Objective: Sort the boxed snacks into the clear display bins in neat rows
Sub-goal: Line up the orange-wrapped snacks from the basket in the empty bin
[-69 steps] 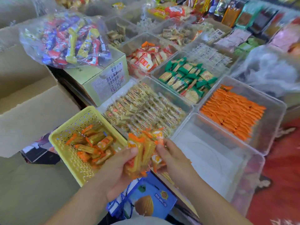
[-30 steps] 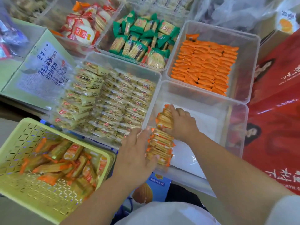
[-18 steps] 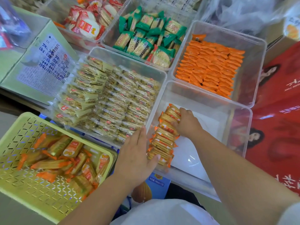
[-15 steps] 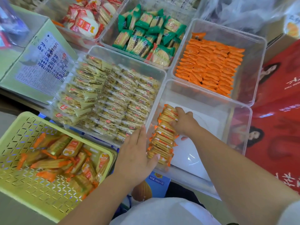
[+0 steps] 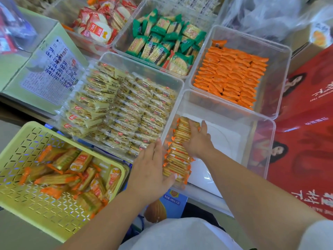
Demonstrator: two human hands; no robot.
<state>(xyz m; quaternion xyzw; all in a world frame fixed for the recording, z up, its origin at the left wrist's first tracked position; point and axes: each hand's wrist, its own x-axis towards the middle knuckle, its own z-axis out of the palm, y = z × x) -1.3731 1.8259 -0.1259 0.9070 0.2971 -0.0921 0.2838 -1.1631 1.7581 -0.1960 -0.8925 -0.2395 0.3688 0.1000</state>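
Note:
A row of orange-edged cracker packets stands on edge along the left wall of the near clear bin. My right hand lies over the far part of the row, fingers spread flat on the packets. My left hand rests flat against the bin's outer left wall beside the near end of the row, its thumb at the nearest packets. A yellow basket at the lower left holds several loose packets of the same kind.
Other clear bins hold pale yellow packets, green packets, orange packets and red-and-white packets. A green carton sits left, red boxes right, a blue box below the bins.
Both hands carried a handful of packets from above the basket into the near bin and stood them along its left wall. Over the last half second my right hand flattened onto the row.

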